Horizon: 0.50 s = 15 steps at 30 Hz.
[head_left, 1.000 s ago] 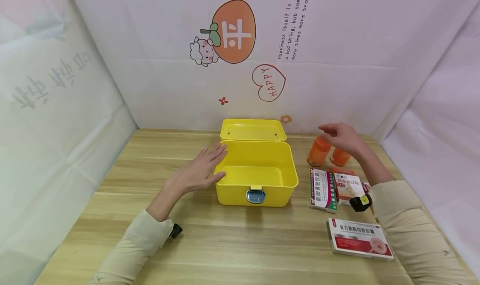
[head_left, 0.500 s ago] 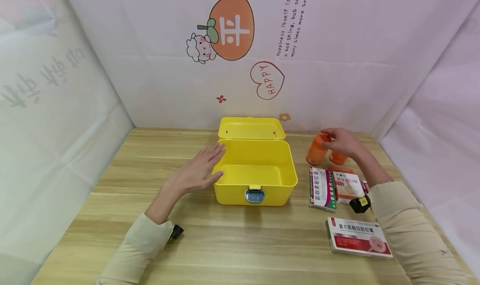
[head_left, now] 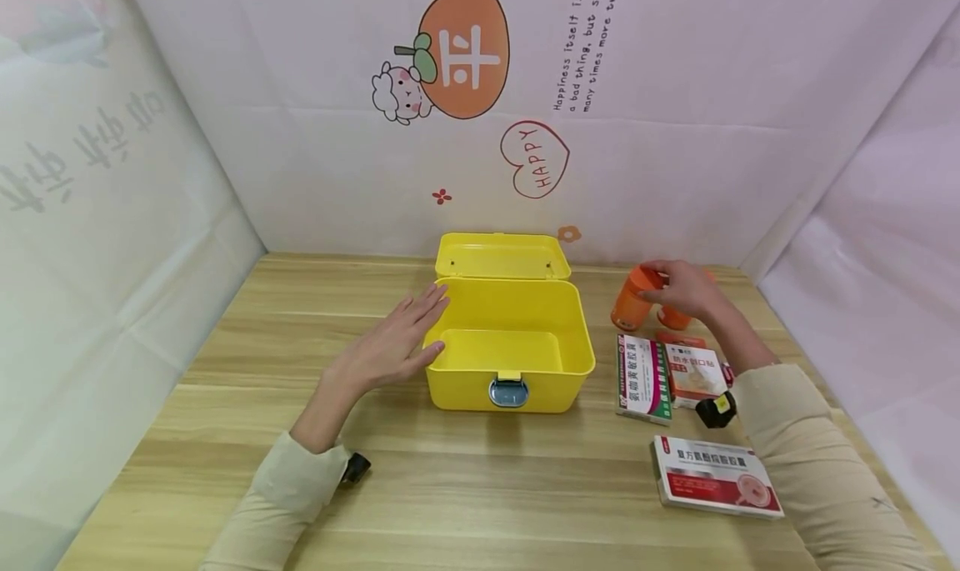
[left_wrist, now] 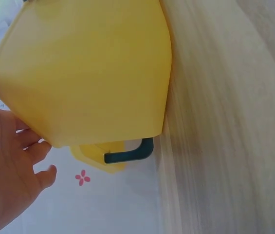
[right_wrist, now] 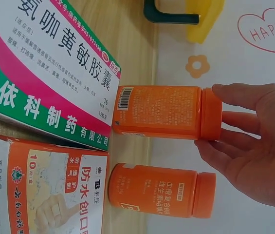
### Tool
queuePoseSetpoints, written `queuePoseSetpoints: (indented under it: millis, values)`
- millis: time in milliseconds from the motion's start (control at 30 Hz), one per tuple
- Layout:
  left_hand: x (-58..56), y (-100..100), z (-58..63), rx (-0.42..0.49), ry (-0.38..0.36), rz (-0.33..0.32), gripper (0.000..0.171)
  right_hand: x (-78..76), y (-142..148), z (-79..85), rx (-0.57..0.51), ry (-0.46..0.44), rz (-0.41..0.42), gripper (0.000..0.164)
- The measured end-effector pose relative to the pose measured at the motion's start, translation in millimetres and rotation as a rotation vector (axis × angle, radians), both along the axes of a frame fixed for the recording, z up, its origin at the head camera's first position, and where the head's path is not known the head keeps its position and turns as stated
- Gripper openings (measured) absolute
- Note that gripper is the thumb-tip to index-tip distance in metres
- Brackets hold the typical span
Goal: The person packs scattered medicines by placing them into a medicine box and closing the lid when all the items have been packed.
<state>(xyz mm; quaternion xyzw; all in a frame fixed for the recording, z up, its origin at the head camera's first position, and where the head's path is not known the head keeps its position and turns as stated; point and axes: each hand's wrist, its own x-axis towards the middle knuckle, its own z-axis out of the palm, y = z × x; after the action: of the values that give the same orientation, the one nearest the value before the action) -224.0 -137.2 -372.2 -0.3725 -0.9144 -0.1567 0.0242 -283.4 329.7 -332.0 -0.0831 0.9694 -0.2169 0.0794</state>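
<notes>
An empty yellow storage box (head_left: 510,392) stands on the table, its lid (head_left: 502,258) tipped back toward the wall. My left hand (head_left: 393,342) lies at the box's left rim, fingers extended; the left wrist view shows the fingers along the edge of the box's side wall (left_wrist: 88,73). At the back right, my right hand (head_left: 686,290) grips an upright orange pill bottle (right_wrist: 159,112) by its cap, thumb on one side and fingers on the other. A second orange bottle (right_wrist: 161,190) stands beside it, partly hidden by the hand in the head view.
In front of the bottles lie a green-and-white medicine box (head_left: 643,379) and a plaster box (head_left: 693,371), with another small pack partly under the right wrist. Nearer the front is a red-and-white medicine box (head_left: 716,475). White printed cloth walls (head_left: 337,179) enclose the table.
My right hand has come down from above the orange bottles and taken hold of the left one's cap. The left hand has stayed at the box's rim.
</notes>
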Motion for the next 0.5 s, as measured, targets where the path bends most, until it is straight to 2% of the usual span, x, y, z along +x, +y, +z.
queuePoseSetpoints:
  millis: [500]
  values:
    - [5.5,-1.9,6.3,-0.008,-0.014,-0.013,0.072,-7.0,4.7,-16.3,0.005,0.039,-0.03,0.07]
